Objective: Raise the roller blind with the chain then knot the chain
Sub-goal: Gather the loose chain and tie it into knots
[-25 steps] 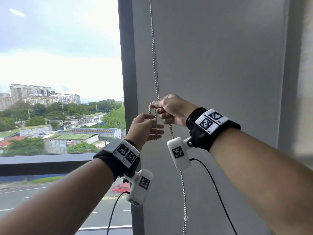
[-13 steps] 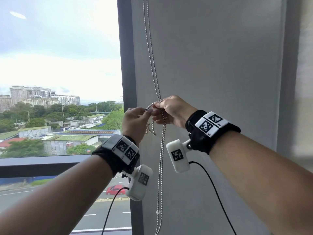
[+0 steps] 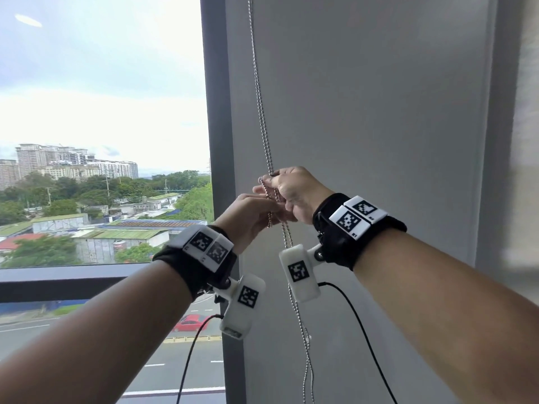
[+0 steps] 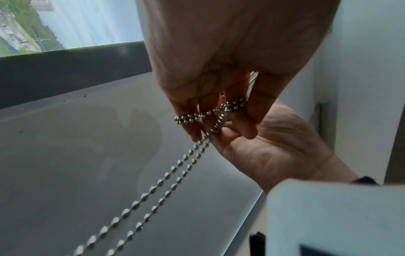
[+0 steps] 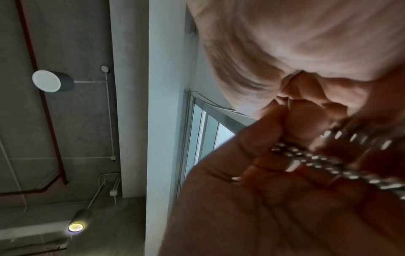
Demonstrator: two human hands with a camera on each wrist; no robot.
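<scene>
Since half a second ago the left hand [image 3: 248, 217] comes closer under the right hand [image 3: 294, 193], both pinching the crossed chain [image 3: 264, 123] beside the window frame [image 3: 214, 112], probably to keep the loop for knotting.

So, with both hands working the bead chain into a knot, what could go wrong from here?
1. The loop of the chain is only crossed between the fingertips of the left hand, not tightened; if that grip loosens, the crossing could fall open.
2. The right hand holds the strands that come from above; if they slip, the blind might run down again.
3. Both hands sit close together, so the fingers hide the crossing in the head view.
</scene>
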